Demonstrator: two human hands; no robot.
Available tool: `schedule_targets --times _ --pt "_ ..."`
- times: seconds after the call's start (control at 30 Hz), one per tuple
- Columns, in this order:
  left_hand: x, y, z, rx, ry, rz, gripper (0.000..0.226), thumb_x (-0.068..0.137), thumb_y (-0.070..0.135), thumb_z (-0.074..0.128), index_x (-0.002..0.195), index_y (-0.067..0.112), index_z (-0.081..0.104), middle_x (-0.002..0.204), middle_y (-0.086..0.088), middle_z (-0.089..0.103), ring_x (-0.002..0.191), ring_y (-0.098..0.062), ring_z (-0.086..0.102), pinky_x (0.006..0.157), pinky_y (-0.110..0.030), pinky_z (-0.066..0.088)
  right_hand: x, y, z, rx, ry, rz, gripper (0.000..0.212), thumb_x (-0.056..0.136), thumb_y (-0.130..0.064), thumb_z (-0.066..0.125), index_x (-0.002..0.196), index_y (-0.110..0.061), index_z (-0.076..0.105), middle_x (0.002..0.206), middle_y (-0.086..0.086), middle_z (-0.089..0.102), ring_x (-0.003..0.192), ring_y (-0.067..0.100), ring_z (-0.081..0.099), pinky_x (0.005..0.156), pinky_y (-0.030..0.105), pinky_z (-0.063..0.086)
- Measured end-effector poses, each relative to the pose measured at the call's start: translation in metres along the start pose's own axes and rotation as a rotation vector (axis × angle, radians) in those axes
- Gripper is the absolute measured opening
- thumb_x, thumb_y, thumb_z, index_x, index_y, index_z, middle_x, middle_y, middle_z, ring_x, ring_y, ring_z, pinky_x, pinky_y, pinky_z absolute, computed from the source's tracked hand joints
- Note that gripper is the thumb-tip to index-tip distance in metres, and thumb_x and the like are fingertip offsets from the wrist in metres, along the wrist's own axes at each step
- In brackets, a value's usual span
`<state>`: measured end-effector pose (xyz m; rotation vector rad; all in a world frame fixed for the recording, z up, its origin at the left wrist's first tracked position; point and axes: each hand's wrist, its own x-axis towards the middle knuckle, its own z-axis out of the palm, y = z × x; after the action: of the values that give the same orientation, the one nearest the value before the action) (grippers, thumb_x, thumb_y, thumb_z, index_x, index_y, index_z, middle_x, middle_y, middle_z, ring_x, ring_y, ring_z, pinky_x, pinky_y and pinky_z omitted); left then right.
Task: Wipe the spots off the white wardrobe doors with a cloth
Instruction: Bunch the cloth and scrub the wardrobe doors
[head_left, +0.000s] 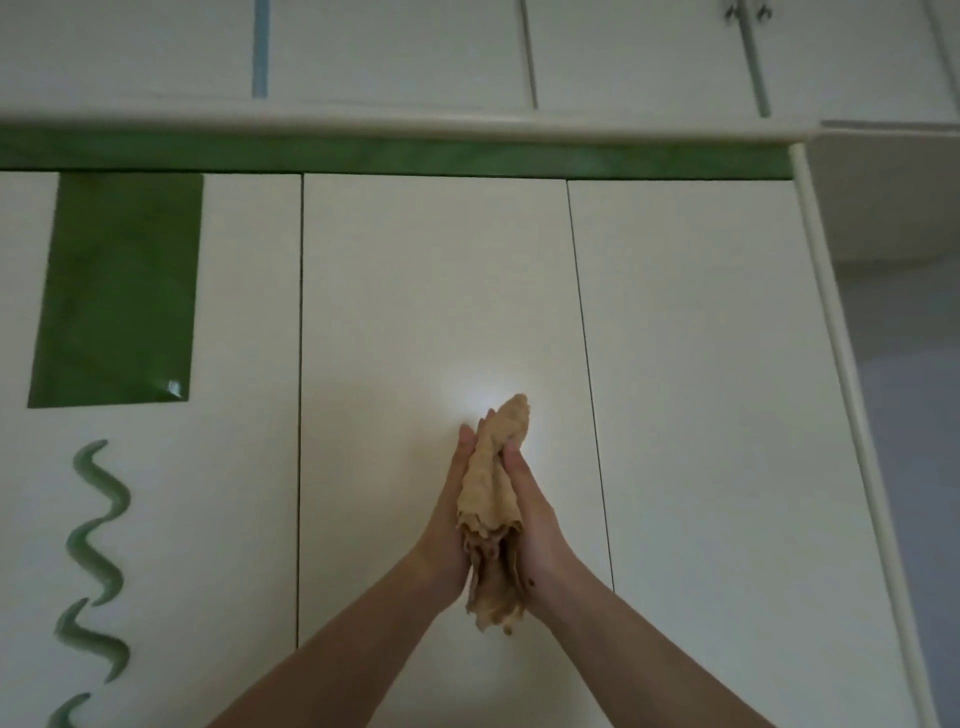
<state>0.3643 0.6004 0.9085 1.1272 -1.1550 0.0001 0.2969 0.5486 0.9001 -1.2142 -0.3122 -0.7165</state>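
Note:
A crumpled tan cloth (491, 499) is pressed between my two palms in front of the middle white wardrobe door (436, 291). My left hand (447, 519) flattens against its left side, fingers straight and pointing up. My right hand (535, 519) presses the other side the same way. The cloth's top pokes out above my fingertips and its ragged end hangs below my wrists. A bright glare sits on the door just above the cloth. No spots can be made out on the door.
The left door (244, 364) carries a green rectangular panel (117, 291) and a wavy green handle (96, 551). The right door (701, 389) ends at a rounded corner post (831, 364). A green strip (395, 158) and upper cabinet doors (395, 52) run above.

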Motion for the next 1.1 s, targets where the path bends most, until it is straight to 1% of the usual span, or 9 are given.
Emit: schedule_targets --times 0.1,0.2,0.33,0.47,0.53,0.6,0.73,0.9,1.1 --pt "0.004 0.004 0.022 -0.096 0.044 -0.081 0.059 0.095 0.057 0.044 0.131 0.016 0.066 0.129 0.001 0.071 0.123 -0.008 0.063 0.106 -0.027 0.045 0.016 -0.01 -0.02 0.071 0.025 -0.066 0.087 0.061 -0.075 0.083 0.135 -0.034 0.064 0.131 -0.014 0.069 0.12 0.005 0.064 0.112 0.032 0.042" --pt "0.01 -0.008 0.039 -0.112 0.029 -0.162 0.038 0.11 0.021 0.033 0.095 0.02 0.068 0.074 0.011 0.077 0.067 -0.001 0.072 0.061 -0.017 0.057 0.031 -0.027 -0.038 -0.305 0.035 -0.239 0.064 0.093 -0.059 0.057 0.152 -0.038 0.046 0.147 -0.015 0.056 0.134 0.001 0.054 0.114 0.029 0.041" --pt "0.018 0.009 0.067 -0.088 0.08 -0.28 0.035 0.11 0.021 0.033 0.087 0.015 0.059 0.079 -0.004 0.062 0.056 -0.006 0.065 0.053 -0.019 0.055 0.053 -0.057 -0.072 -0.506 0.135 -0.264 0.031 0.093 -0.041 0.067 0.119 -0.024 0.063 0.114 -0.005 0.069 0.11 0.016 0.068 0.095 0.037 0.057" --pt "0.044 0.021 0.063 -0.007 0.118 -0.246 0.068 0.102 0.063 0.029 0.111 0.013 0.073 0.104 -0.009 0.078 0.101 -0.021 0.072 0.094 -0.038 0.052 0.074 -0.094 -0.104 -0.672 0.164 -0.244 0.03 0.088 -0.043 0.076 0.093 -0.017 0.061 0.092 0.0 0.066 0.087 0.02 0.065 0.073 0.035 0.054" --pt "0.056 0.029 0.051 0.051 0.15 -0.208 0.07 0.099 0.068 0.032 0.114 0.014 0.073 0.103 -0.007 0.078 0.094 -0.021 0.071 0.087 -0.039 0.051 0.079 -0.111 -0.114 -0.721 0.155 -0.281 0.039 0.086 -0.047 0.077 0.097 -0.012 0.065 0.097 0.005 0.069 0.09 0.022 0.068 0.078 0.038 0.058" --pt "0.063 0.038 0.048 0.203 0.101 -0.163 0.05 0.098 0.058 0.048 0.114 0.018 0.073 0.097 -0.002 0.075 0.085 -0.021 0.069 0.073 -0.035 0.051 0.085 -0.122 -0.12 -0.848 0.131 -0.326 0.043 0.086 -0.051 0.077 0.097 -0.011 0.064 0.095 0.003 0.069 0.087 0.019 0.067 0.078 0.036 0.056" --pt "0.079 0.045 0.056 0.597 -0.039 -0.183 0.028 0.086 0.033 0.079 0.108 0.016 0.075 0.104 -0.005 0.078 0.099 -0.025 0.074 0.089 -0.041 0.06 0.091 -0.135 -0.127 -1.038 -0.003 -0.292 0.047 0.085 -0.056 0.077 0.079 -0.016 0.053 0.077 -0.001 0.06 0.071 0.016 0.059 0.063 0.029 0.048" --pt "0.094 0.053 0.052 0.579 -0.262 -0.267 0.021 0.09 0.021 0.071 0.109 0.012 0.077 0.11 -0.005 0.076 0.106 -0.023 0.071 0.098 -0.038 0.055 0.1 -0.143 -0.166 -0.658 -0.19 -0.039 0.038 0.084 -0.04 0.082 0.091 -0.008 0.064 0.104 0.015 0.078 0.096 0.029 0.076 0.092 0.045 0.062" --pt "0.112 0.053 0.033 0.652 -0.416 -0.315 0.028 0.096 0.015 0.062 0.122 0.009 0.072 0.122 -0.008 0.074 0.116 -0.028 0.069 0.099 -0.033 0.056 0.102 -0.141 -0.201 -0.773 -0.271 -0.001 0.021 0.089 -0.019 0.079 0.1 -0.007 0.066 0.089 0.009 0.076 0.079 0.025 0.07 0.062 0.034 0.061"
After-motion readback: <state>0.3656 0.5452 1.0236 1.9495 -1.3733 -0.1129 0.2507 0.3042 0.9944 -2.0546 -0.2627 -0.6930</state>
